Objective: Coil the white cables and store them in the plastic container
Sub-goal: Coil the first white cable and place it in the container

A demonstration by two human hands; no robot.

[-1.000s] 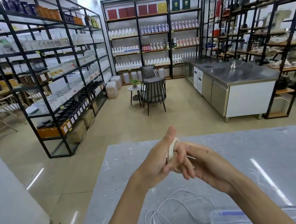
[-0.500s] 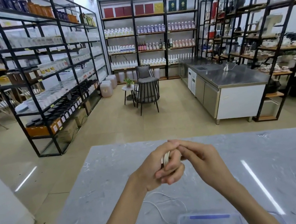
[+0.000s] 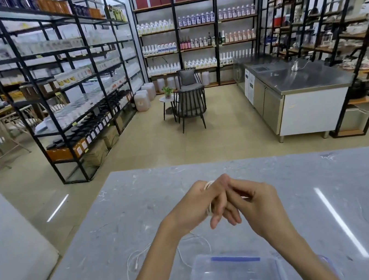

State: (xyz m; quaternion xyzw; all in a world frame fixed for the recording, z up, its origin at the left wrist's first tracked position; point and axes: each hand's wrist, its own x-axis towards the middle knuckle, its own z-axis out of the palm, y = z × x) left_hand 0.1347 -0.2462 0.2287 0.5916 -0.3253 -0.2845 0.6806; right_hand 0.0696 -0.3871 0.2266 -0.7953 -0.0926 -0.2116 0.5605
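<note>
- Where the floor ends, a grey marble-look table (image 3: 306,181) fills the lower frame, strip lights mirrored on its top.
- Black metal shelving (image 3: 68,85) lines left, back and right walls, stocked with bottles and jars; steel counter (image 3: 299,80) stands at right, dark chair (image 3: 191,105) mid-floor beside a small round side table (image 3: 167,99) with a potted plant.
- Clear plastic container (image 3: 234,277) sits on the table's near edge, under the forearms; a blue strip runs along its far rim. Contents hard to make out through the wall.
- Left hand (image 3: 195,208) held above the table, fingers curled round a small coil of white cable (image 3: 207,186); loops show over the knuckles and again beside the fingers.
- Right hand (image 3: 259,205) touches the left, thumb and fingertips pressed together at the coil; whether they pinch a strand I cannot tell.
- Loose cable (image 3: 135,260) trails on the table below the left wrist, curving past the container's far-left corner, with a plug end lying off to the left.
</note>
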